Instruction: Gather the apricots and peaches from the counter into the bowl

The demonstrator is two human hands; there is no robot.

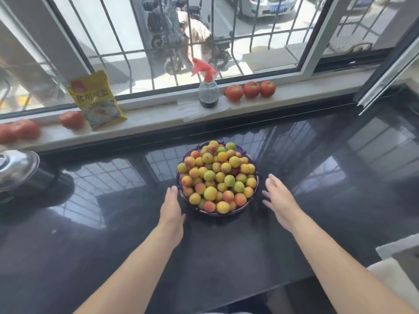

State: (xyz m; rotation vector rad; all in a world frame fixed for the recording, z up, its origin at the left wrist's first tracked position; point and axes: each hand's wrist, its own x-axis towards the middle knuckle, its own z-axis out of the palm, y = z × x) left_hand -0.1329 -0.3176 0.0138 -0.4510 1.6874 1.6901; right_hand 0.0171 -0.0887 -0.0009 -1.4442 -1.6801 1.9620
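Two bare hands are hovering on either side of a purple bowl [255, 196] at the centre of the frame. The bowl is sitting on a dark, glossy counter [90, 234] and is heaped with apricots and peaches [217, 177], yellow, green and orange-red, piled above its rim. The left hand [171, 211] is lying just beside the bowl's lower left edge with its fingers straight and together, holding nothing; whether it is touching the rim cannot be told. The right hand [280, 199] is sitting near the bowl's lower right edge, a small gap showing between them, its fingers spread wide and relaxed, also holding nothing. Both forearms are reaching in from the bottom of the frame.

Along the pale windowsill [158, 123] across the upper half, three tomatoes [250, 89] are sitting in a row at upper right, with a spray bottle [208, 92] with a red trigger head standing just left of them. A yellow packet [97, 99] is leaning against the window at upper left, with more tomatoes [71, 120] beside it towards the left edge. A shiny metal lid [15, 168] is showing at the left edge of the frame. Outside the barred window, scooters and a car are standing in sunlight.
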